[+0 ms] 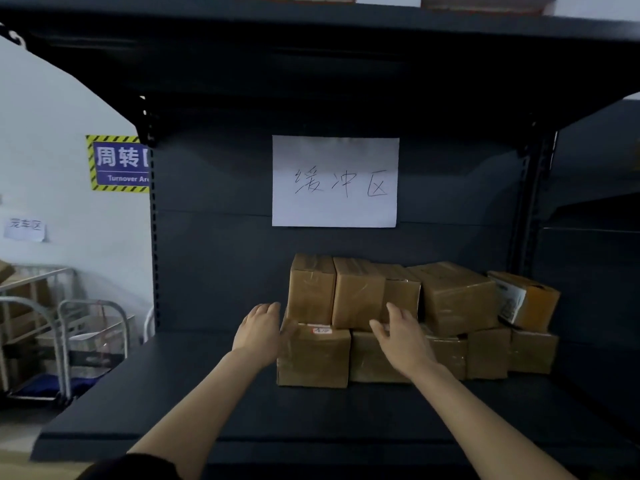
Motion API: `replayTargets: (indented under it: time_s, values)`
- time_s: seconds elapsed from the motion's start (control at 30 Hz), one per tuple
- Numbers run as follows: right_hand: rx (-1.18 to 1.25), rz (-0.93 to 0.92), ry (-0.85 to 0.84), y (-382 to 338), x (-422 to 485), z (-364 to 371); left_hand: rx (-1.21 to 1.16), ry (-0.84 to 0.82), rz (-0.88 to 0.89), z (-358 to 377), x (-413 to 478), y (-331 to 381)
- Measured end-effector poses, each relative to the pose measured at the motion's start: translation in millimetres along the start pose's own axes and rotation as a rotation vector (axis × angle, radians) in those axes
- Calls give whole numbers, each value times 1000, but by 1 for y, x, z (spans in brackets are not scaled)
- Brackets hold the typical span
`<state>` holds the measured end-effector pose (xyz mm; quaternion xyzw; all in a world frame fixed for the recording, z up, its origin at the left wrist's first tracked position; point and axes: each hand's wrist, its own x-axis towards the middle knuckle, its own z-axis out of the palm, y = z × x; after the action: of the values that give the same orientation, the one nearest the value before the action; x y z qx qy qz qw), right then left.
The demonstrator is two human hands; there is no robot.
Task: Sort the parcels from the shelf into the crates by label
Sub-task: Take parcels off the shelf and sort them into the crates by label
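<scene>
Several brown taped cardboard parcels are stacked in two layers at the back of a dark shelf point(207, 403). The front-left bottom parcel point(317, 360) carries a small white and red label on its top. My left hand point(260, 331) is at that parcel's left top corner with fingers spread and relaxed. My right hand point(401, 336) reaches over the bottom parcel beside it point(367, 365), fingers straight, just in front of the upper row. An upper parcel point(356, 292) stands between my hands. At the right end, a tilted parcel point(526, 301) shows a white printed label.
A white paper sign point(335, 181) with handwriting hangs on the shelf's back panel. An upper shelf board point(311, 32) overhangs. Left of the shelf stand metal roll carts point(65, 337) and a wall sign point(119, 163) reading Turnover Area.
</scene>
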<state>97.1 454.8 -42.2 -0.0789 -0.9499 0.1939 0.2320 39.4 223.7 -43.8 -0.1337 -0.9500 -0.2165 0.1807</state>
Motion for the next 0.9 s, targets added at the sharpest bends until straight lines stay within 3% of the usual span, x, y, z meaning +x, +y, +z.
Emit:
replayTargets:
  time_s: [0.3,0.5,0.7,0.9]
  values:
    - [331,238,60,-8,45,5,-465,-96,-111,3,81,12]
    - [590,344,20,-12,63,12,-894,-194,-310,17,103,22]
    - [856,473,-12,-18,68,12,-1006,-121,-383,22,101,24]
    - [942,394,-9,-19,60,2,-1147,-70,-280,7,74,22]
